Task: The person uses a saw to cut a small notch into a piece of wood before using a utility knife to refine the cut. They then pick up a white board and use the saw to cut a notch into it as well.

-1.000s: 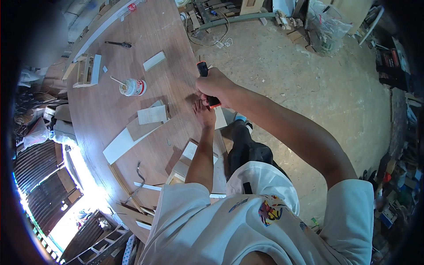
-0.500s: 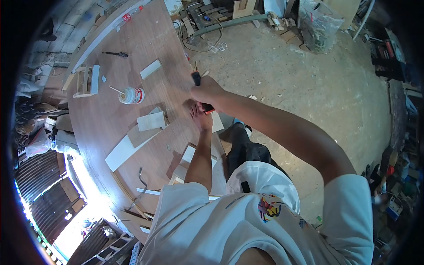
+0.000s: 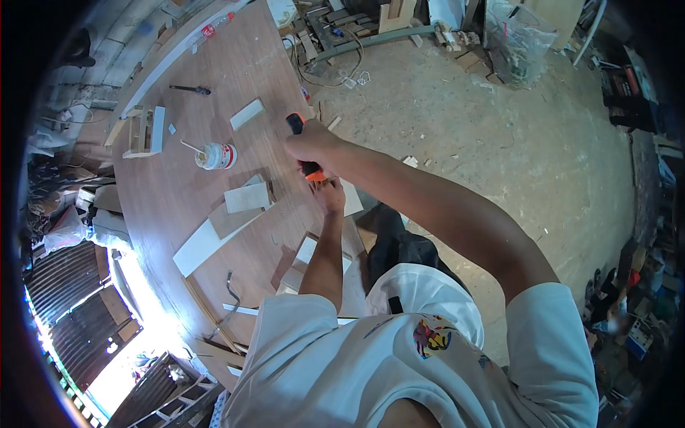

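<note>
My right hand [image 3: 311,143] is closed round a black-and-orange tool [image 3: 312,170]. Its dark end [image 3: 295,123] sticks out above the fist, and the orange part shows below. I cannot make out its kind. Just under the tool, near the table's right edge, lies my left hand [image 3: 330,195], its fingers stretched forward and partly hidden by the tool. A pale board [image 3: 351,197] is beside the left wrist at the edge. Left of the hands, a small white block [image 3: 245,197] rests on a longer white-faced board [image 3: 198,247].
On the wooden table [image 3: 235,71] stand an open jar [image 3: 215,156] with a stick in it and a small wooden frame [image 3: 146,133]. A white strip [image 3: 247,114], a dark slim tool [image 3: 190,90] and a bent metal rod [image 3: 232,289] lie there. Wood scraps litter the floor [image 3: 457,128].
My right hand has shifted left with the black-and-orange tool, over the table. My left hand's fingers are drawn in a little and more covered by the tool.
</note>
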Action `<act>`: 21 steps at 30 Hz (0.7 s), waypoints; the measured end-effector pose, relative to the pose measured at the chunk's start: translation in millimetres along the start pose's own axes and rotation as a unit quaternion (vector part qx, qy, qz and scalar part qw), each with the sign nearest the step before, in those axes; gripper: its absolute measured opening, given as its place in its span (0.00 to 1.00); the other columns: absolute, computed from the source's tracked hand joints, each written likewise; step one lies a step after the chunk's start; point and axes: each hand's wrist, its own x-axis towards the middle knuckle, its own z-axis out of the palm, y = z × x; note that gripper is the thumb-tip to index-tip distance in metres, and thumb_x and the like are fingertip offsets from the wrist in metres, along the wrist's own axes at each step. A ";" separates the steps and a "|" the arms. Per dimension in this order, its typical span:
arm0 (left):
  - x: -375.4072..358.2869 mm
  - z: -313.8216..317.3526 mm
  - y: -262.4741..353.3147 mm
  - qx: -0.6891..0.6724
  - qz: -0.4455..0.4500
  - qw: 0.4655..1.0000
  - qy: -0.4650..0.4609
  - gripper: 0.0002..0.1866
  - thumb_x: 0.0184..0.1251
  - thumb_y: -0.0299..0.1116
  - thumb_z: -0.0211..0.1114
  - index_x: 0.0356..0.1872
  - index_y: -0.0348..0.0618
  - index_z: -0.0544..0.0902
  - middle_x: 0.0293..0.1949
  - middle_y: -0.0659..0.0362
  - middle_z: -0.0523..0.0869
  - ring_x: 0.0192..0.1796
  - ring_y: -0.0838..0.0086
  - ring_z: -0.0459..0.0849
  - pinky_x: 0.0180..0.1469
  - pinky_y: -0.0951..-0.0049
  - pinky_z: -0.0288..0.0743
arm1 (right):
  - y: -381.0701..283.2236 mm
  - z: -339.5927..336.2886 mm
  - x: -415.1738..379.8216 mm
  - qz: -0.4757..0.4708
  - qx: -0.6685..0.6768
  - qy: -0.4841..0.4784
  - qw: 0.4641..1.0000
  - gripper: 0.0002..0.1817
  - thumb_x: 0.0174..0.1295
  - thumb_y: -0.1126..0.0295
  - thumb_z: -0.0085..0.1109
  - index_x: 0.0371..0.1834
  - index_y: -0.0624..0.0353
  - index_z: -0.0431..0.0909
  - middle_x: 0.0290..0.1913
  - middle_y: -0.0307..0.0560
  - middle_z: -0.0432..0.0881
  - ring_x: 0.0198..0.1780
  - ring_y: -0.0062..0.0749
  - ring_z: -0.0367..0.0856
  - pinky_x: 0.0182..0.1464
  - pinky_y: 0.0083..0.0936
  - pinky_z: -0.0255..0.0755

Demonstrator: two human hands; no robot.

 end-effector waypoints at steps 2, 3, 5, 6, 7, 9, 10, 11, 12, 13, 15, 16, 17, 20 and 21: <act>2.6 -1.7 3.9 -0.001 0.015 1.000 0.021 0.24 0.53 0.35 0.66 0.52 0.38 0.73 0.49 0.44 0.76 0.58 0.47 0.69 0.59 0.53 0.63 | 1.4 -1.8 -5.0 -0.007 -0.026 0.001 1.000 0.02 0.53 0.81 0.43 0.29 0.65 0.65 0.19 0.45 0.69 0.16 0.26 0.68 0.15 0.28 0.64; 2.1 -1.4 5.9 -0.054 -0.013 0.998 0.042 0.23 0.53 0.35 0.66 0.51 0.38 0.73 0.49 0.45 0.76 0.58 0.48 0.69 0.59 0.53 0.63 | 4.3 -2.1 -7.2 -0.009 -0.054 0.000 0.999 0.01 0.53 0.81 0.43 0.29 0.65 0.65 0.19 0.45 0.69 0.16 0.27 0.68 0.15 0.28 0.64; -3.0 -4.8 9.0 -0.106 -0.050 0.991 0.060 0.23 0.54 0.35 0.65 0.50 0.38 0.73 0.50 0.46 0.76 0.58 0.48 0.69 0.59 0.53 0.63 | 7.7 -10.4 -20.4 0.000 -0.026 -0.005 1.000 0.01 0.53 0.81 0.43 0.27 0.64 0.65 0.18 0.45 0.69 0.16 0.26 0.68 0.15 0.28 0.64; -4.9 -7.5 9.2 -0.147 -0.062 0.986 0.037 0.21 0.53 0.34 0.65 0.48 0.38 0.73 0.49 0.48 0.76 0.57 0.49 0.69 0.58 0.54 0.64 | 9.2 -14.8 -25.8 -0.008 -0.022 -0.013 1.000 0.02 0.53 0.81 0.43 0.26 0.64 0.65 0.18 0.44 0.68 0.15 0.26 0.68 0.15 0.28 0.63; -3.9 -9.3 9.6 -0.190 -0.072 0.979 0.015 0.20 0.53 0.34 0.65 0.46 0.39 0.73 0.49 0.49 0.76 0.57 0.50 0.69 0.58 0.54 0.64 | 9.8 -18.1 -28.2 -0.018 -0.018 -0.020 0.999 0.02 0.54 0.81 0.43 0.25 0.63 0.64 0.18 0.44 0.68 0.15 0.26 0.68 0.15 0.28 0.63; 3.0 -13.8 15.2 -0.130 -0.057 0.990 0.026 0.19 0.52 0.33 0.65 0.44 0.39 0.73 0.46 0.51 0.76 0.56 0.52 0.70 0.57 0.55 0.64 | 15.7 -25.3 -19.5 -0.029 -0.022 -0.019 0.999 0.03 0.54 0.81 0.43 0.25 0.62 0.64 0.17 0.44 0.67 0.15 0.26 0.67 0.15 0.28 0.62; 2.8 -17.1 18.8 -0.069 -0.041 0.996 0.034 0.17 0.51 0.33 0.64 0.43 0.40 0.73 0.44 0.52 0.76 0.54 0.54 0.71 0.56 0.55 0.64 | 23.4 -28.6 -13.1 -0.039 -0.026 -0.017 0.999 0.04 0.54 0.81 0.43 0.25 0.61 0.64 0.17 0.43 0.67 0.15 0.26 0.67 0.14 0.28 0.62; 1.0 -23.2 22.2 -0.068 -0.040 0.996 0.032 0.17 0.51 0.33 0.64 0.43 0.40 0.73 0.44 0.52 0.76 0.54 0.54 0.71 0.56 0.55 0.64 | 32.0 -30.4 -8.7 -0.038 -0.024 -0.017 0.999 0.04 0.54 0.81 0.43 0.25 0.61 0.64 0.17 0.43 0.67 0.15 0.26 0.67 0.14 0.28 0.62; 4.6 -26.7 24.7 -0.079 -0.039 0.996 0.024 0.17 0.51 0.32 0.64 0.42 0.41 0.73 0.42 0.52 0.76 0.53 0.54 0.72 0.54 0.55 0.65 | 39.5 -33.2 -0.5 -0.022 -0.012 0.001 1.000 0.04 0.55 0.81 0.43 0.25 0.60 0.63 0.17 0.43 0.67 0.15 0.26 0.67 0.14 0.28 0.62; 12.1 -28.1 27.3 -0.090 -0.041 0.995 0.021 0.16 0.51 0.31 0.63 0.42 0.41 0.73 0.39 0.52 0.76 0.51 0.55 0.73 0.53 0.54 0.65 | 47.8 -36.0 13.3 -0.007 -0.005 0.017 1.000 0.05 0.55 0.81 0.43 0.24 0.60 0.63 0.18 0.43 0.67 0.15 0.26 0.67 0.14 0.28 0.62; 16.5 -37.7 40.3 -0.079 -0.040 0.995 0.043 0.15 0.52 0.30 0.61 0.41 0.40 0.73 0.39 0.52 0.75 0.50 0.55 0.73 0.53 0.54 0.65 | 62.8 -31.0 46.3 -0.029 -0.033 0.032 0.999 0.05 0.55 0.81 0.43 0.24 0.60 0.62 0.18 0.43 0.66 0.15 0.25 0.66 0.15 0.28 0.62; 16.2 -38.5 40.7 -0.070 -0.033 0.995 0.060 0.13 0.53 0.30 0.60 0.41 0.39 0.73 0.38 0.51 0.75 0.49 0.54 0.73 0.52 0.53 0.65 | 54.1 -29.4 41.4 -0.020 -0.013 0.025 0.999 0.05 0.55 0.81 0.43 0.24 0.60 0.63 0.19 0.43 0.66 0.16 0.25 0.66 0.15 0.28 0.62; 16.0 -39.4 39.5 -0.069 -0.035 0.995 0.058 0.13 0.53 0.30 0.60 0.41 0.39 0.73 0.38 0.51 0.75 0.49 0.54 0.73 0.52 0.53 0.65 | 47.2 -28.3 35.6 -0.009 0.007 0.018 1.000 0.05 0.54 0.81 0.43 0.25 0.60 0.63 0.19 0.43 0.66 0.16 0.25 0.66 0.15 0.28 0.62; 14.5 -37.1 39.3 -0.089 -0.041 0.993 0.062 0.12 0.57 0.33 0.59 0.40 0.38 0.73 0.39 0.51 0.75 0.48 0.53 0.72 0.53 0.53 0.65 | 26.0 -28.9 5.4 0.009 0.001 -0.003 1.000 0.04 0.54 0.81 0.44 0.25 0.61 0.64 0.19 0.43 0.66 0.16 0.25 0.66 0.15 0.28 0.63; 12.6 -32.6 35.8 -0.089 -0.042 0.993 0.062 0.12 0.57 0.33 0.59 0.40 0.38 0.73 0.39 0.51 0.75 0.48 0.53 0.72 0.53 0.53 0.65 | 31.6 -30.9 6.4 0.010 0.001 -0.003 1.000 0.04 0.54 0.81 0.44 0.25 0.61 0.64 0.19 0.43 0.66 0.16 0.25 0.66 0.15 0.28 0.63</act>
